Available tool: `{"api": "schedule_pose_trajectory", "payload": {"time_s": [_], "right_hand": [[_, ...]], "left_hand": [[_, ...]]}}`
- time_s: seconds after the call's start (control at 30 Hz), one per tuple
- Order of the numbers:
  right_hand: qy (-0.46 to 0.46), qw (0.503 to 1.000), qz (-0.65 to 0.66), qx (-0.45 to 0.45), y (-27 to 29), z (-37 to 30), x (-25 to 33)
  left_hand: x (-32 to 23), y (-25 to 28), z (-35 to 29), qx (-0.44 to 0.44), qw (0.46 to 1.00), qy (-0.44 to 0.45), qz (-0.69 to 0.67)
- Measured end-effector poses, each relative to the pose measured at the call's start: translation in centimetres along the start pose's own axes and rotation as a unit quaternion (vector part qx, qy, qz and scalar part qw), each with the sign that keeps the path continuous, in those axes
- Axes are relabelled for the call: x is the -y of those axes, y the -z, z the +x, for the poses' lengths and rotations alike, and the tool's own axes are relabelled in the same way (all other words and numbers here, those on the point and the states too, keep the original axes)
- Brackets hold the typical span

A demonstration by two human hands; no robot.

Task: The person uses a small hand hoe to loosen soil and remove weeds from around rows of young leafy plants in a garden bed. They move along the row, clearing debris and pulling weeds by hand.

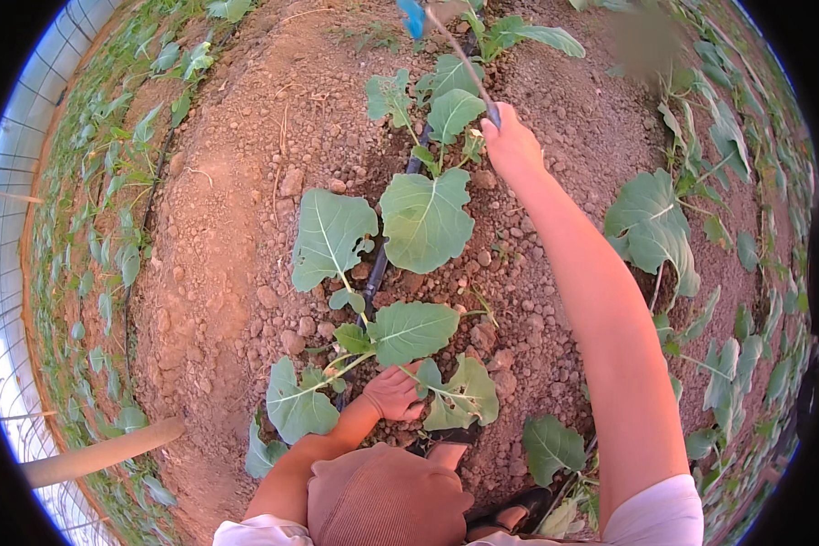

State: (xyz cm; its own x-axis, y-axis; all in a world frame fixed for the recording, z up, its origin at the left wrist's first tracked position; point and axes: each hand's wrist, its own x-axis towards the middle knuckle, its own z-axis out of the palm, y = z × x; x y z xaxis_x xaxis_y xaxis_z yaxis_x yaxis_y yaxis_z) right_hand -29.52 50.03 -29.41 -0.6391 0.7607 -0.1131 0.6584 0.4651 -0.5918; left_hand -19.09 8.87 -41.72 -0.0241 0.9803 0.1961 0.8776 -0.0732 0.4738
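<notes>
Brownish-grey and slender, a rod-shaped tool (464, 62) is gripped in the right hand (511, 144), the fingers wrapped around its darker, bluish end. Its shaft is angled forward and leftward from that hand, and a bright blue piece (413, 16) is seen near its far end (whether the two are joined cannot be told). The left hand (396, 393) is held low at the soil, its fingers spread wide — what lies beneath the palm is hidden. A broad-leaved green plant (416, 332) is set around this hand, with leaves ahead of it and to both sides. Forward of the left hand, a black plastic tube (374, 280) is laid along crumbly brown soil (227, 273). Brown ribbed cloth (387, 499) is seen just behind that hand — well leftward, a pale wooden pole (105, 452).
</notes>
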Motion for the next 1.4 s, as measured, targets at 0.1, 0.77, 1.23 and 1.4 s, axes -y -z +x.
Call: {"api": "schedule_pose_trajectory", "payload": {"time_s": [0.1,0.77,1.23,1.4], "right_hand": [[0.002,0.999,-0.046,-0.005,-2.3,2.4,0.2],[0.066,0.97,-0.182,0.151,0.8,-1.3,-0.4],[0.047,0.99,-0.124,0.046,-1.7,1.0,1.3],[0.068,0.979,-0.153,0.116,-3.4,-0.7,0.5]], "left_hand": [[0.1,0.0,-0.2,0.005,1.0,0.003,-0.008],[0.2,-0.1,-0.3,0.029,0.999,0.008,-0.024],[0.4,-1.0,-0.1,-0.002,1.0,-0.013,-0.011],[0.4,0.4,-0.1,-0.013,1.0,-0.016,0.016]]}}
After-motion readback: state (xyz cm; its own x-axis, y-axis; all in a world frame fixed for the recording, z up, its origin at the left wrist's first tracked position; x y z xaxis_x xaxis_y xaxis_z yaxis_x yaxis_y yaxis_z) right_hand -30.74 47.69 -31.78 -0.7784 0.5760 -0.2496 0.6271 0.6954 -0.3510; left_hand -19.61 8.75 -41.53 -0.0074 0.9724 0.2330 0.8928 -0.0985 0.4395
